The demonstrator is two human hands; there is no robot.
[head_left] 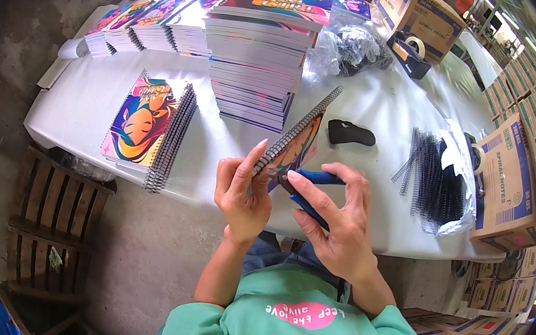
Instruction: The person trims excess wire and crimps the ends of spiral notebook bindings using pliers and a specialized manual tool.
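Note:
Upright over the table's near edge, a colourful notebook (302, 141) is in my left hand (242, 194), whose fingers grip it near the lower end of its black spiral coil (296, 131). My right hand (342, 227) is closed around blue-handled pliers (320, 176). Their dark jaws meet the lower end of the coil; the exact contact is hidden by my fingers. To the left lies a small stack of coil-bound notebooks (140, 118), with several black coils along its right side. A black, rounded object (351, 133) rests beyond the pliers.
A tall stack of notebooks (254, 65) stands behind my hands on the white-covered table (75, 100). Loose black coils (437, 181) lie right, beside a cardboard box (507, 180). A tape dispenser (409, 54) sits far right. A slatted wooden chair (59, 202) stands at left.

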